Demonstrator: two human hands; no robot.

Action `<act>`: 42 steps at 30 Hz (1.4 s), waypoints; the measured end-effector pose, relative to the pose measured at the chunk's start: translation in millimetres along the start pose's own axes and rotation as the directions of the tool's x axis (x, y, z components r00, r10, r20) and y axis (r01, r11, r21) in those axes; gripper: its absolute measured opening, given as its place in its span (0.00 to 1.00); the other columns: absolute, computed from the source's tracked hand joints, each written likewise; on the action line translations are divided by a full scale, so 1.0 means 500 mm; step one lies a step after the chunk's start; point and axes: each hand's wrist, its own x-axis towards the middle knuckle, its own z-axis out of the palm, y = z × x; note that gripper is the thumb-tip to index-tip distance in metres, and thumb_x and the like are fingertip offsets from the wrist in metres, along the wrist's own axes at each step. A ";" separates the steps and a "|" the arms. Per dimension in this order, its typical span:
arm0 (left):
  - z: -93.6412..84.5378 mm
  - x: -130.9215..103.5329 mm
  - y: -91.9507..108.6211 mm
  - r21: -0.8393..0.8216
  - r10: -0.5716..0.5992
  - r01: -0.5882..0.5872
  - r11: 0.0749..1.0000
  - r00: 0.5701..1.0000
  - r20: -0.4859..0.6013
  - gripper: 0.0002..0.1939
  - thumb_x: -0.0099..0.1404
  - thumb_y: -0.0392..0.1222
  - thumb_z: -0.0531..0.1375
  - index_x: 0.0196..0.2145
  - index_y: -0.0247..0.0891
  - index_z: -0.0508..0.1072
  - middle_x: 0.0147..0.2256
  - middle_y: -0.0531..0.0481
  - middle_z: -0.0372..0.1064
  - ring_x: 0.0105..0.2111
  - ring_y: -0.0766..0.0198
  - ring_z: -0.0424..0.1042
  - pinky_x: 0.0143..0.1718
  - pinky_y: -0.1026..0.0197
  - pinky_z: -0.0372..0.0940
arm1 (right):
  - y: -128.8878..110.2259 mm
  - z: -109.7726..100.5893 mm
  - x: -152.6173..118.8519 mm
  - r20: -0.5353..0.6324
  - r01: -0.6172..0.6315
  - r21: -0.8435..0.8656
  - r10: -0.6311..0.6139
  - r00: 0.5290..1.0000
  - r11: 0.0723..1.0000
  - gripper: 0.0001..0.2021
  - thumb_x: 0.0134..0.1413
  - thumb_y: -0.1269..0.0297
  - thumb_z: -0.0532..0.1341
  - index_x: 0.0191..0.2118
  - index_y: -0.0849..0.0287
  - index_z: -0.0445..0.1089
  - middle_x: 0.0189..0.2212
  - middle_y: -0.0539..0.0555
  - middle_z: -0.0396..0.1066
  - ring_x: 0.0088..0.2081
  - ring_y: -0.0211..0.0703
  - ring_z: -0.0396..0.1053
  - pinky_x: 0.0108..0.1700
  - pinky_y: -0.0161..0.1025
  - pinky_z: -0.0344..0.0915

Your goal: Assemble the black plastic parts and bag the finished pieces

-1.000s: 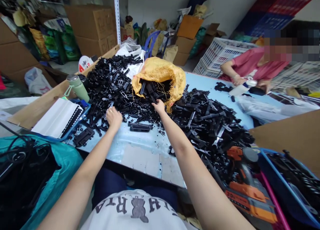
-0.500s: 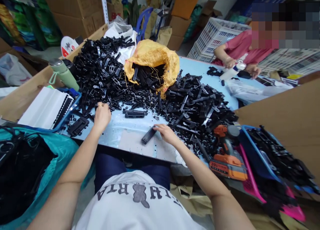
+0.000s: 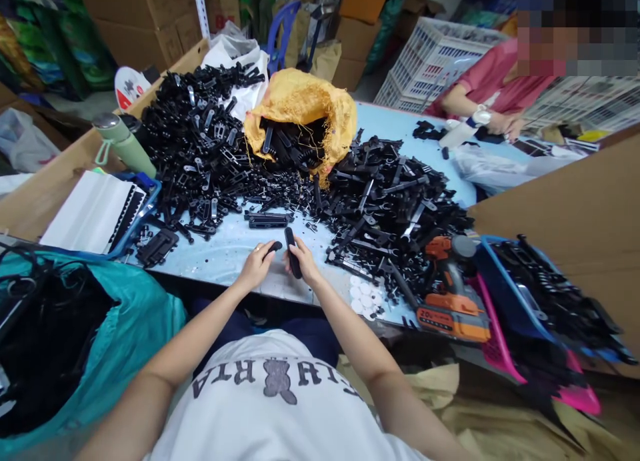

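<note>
Just above the near edge of the blue table [image 3: 215, 253], my left hand [image 3: 257, 266] is closed on a small black part [image 3: 275, 246]. Close beside it, my right hand [image 3: 303, 259] grips a long black piece [image 3: 293, 254], held nearly upright. The two held parts are near each other, with a narrow gap between them. Beyond my hands lies a black assembled piece [image 3: 269, 220]. Piles of black parts [image 3: 200, 161] surround an open yellow sack [image 3: 305, 91] that has more parts inside.
An orange drill [image 3: 453, 307] and a blue basket of parts [image 3: 530, 294] are at right. White discs [image 3: 366, 297] lie near the edge. At left are a green bottle [image 3: 125, 144] and teal bag [image 3: 135, 327]. A person [image 3: 480, 87] works at the far right.
My left hand has come from the left pile toward the middle, now holding a small part. My right hand has raised the long piece off the table and turned it upright.
</note>
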 end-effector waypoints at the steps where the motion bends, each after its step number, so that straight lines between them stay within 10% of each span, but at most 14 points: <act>1: 0.004 0.000 0.009 -0.033 -0.020 0.019 0.999 0.999 -0.031 0.19 0.67 0.43 0.49 0.54 0.38 0.65 0.40 0.45 0.68 0.39 0.62 0.69 0.42 0.58 0.65 | -0.002 0.004 -0.004 0.027 -0.015 0.100 0.012 1.000 0.995 0.29 0.52 0.52 0.53 0.59 0.56 0.53 0.33 0.51 0.69 0.25 0.36 0.67 0.29 0.36 0.66; 6: 0.008 -0.001 0.052 -0.096 -0.077 0.070 0.993 0.994 -0.078 0.19 0.66 0.45 0.51 0.53 0.39 0.67 0.36 0.47 0.68 0.37 0.63 0.70 0.41 0.59 0.65 | -0.025 0.016 -0.021 0.075 -0.054 0.219 0.038 0.996 0.974 0.30 0.52 0.49 0.56 0.59 0.56 0.57 0.29 0.49 0.67 0.25 0.35 0.67 0.27 0.34 0.67; 15: -0.017 -0.010 0.092 0.077 0.076 -0.073 0.994 0.997 -0.030 0.20 0.67 0.44 0.49 0.54 0.38 0.66 0.37 0.45 0.66 0.39 0.61 0.68 0.42 0.60 0.64 | -0.058 -0.008 -0.051 0.147 0.232 -0.199 -0.205 0.968 0.952 0.28 0.53 0.54 0.59 0.59 0.52 0.59 0.38 0.51 0.68 0.23 0.28 0.64 0.24 0.30 0.68; 22: 0.016 -0.009 0.136 -0.001 0.109 -0.117 0.993 0.931 -0.348 0.20 0.69 0.43 0.45 0.52 0.36 0.67 0.39 0.41 0.66 0.40 0.61 0.67 0.44 0.59 0.64 | -0.072 0.044 -0.074 -0.031 0.380 -0.190 -0.392 0.919 0.905 0.26 0.56 0.55 0.56 0.60 0.49 0.58 0.45 0.54 0.66 0.23 0.28 0.64 0.26 0.33 0.69; 26: 0.015 -0.002 0.121 -0.073 0.076 -0.096 0.993 0.967 -0.242 0.19 0.68 0.46 0.46 0.50 0.37 0.67 0.43 0.42 0.67 0.44 0.60 0.67 0.47 0.55 0.63 | -0.058 0.052 -0.064 -0.041 0.323 -0.206 -0.337 0.940 0.924 0.27 0.54 0.55 0.57 0.60 0.49 0.58 0.38 0.51 0.67 0.22 0.29 0.64 0.26 0.33 0.69; 29: 0.014 -0.006 0.107 -0.343 -0.184 0.105 0.933 0.961 -0.208 0.21 0.66 0.52 0.48 0.50 0.36 0.65 0.42 0.42 0.66 0.37 0.62 0.69 0.37 0.58 0.67 | -0.045 0.048 -0.047 -0.011 0.254 -0.147 -0.259 0.966 0.956 0.27 0.55 0.54 0.56 0.61 0.51 0.57 0.34 0.50 0.68 0.21 0.30 0.64 0.25 0.33 0.68; 32: 0.001 -0.016 0.106 -0.688 -0.382 0.368 0.625 0.913 0.142 0.25 0.59 0.59 0.55 0.43 0.35 0.65 0.30 0.49 0.66 0.22 0.69 0.65 0.20 0.67 0.62 | -0.041 0.039 -0.036 -0.016 0.262 -0.096 -0.265 0.964 0.960 0.28 0.55 0.52 0.55 0.61 0.52 0.56 0.34 0.50 0.68 0.21 0.31 0.64 0.24 0.33 0.67; 36: -0.029 -0.024 0.109 -0.691 -0.355 0.636 0.342 0.769 0.532 0.23 0.49 0.56 0.65 0.32 0.34 0.65 0.18 0.58 0.59 0.13 0.77 0.55 0.10 0.74 0.42 | -0.046 0.011 -0.035 0.079 0.359 -0.203 -0.350 0.933 0.911 0.28 0.57 0.50 0.54 0.61 0.51 0.55 0.39 0.52 0.68 0.22 0.30 0.64 0.25 0.33 0.67; 42: -0.072 -0.034 0.059 -0.535 -0.444 0.761 0.368 0.649 0.618 0.24 0.47 0.55 0.65 0.32 0.32 0.67 0.12 0.60 0.57 0.07 0.79 0.48 0.09 0.72 0.32 | -0.059 -0.069 -0.063 0.422 0.588 -0.673 -0.420 0.804 0.448 0.27 0.58 0.47 0.52 0.59 0.54 0.59 0.35 0.55 0.67 0.31 0.37 0.66 0.34 0.35 0.65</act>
